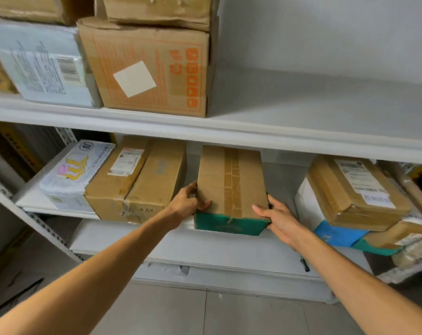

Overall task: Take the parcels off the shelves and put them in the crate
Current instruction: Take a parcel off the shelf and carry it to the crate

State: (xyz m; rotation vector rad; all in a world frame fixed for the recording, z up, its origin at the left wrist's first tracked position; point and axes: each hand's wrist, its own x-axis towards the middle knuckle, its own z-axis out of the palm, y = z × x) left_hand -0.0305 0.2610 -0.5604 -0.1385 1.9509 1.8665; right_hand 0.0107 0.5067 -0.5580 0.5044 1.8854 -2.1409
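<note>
A brown cardboard parcel (230, 180) with a taped top and a green front face sits at the front edge of the middle shelf (265, 143). My left hand (188, 201) grips its left front corner, thumb on top. My right hand (277, 218) grips its right front corner, thumb lying on the top face. More parcels stand on this shelf: a wide brown box (135, 180) and a white wrapped one (74, 175) to the left, a labelled brown box (355, 192) on a white and blue one to the right. No crate is in view.
On the upper shelf (301, 110) stand an orange-printed carton (151, 68), a white wrapped parcel (40, 64) and more boxes stacked above; its right half is bare. A lower white shelf (205, 247) juts out below. Perforated metal uprights run at the left. Grey floor tiles lie beneath.
</note>
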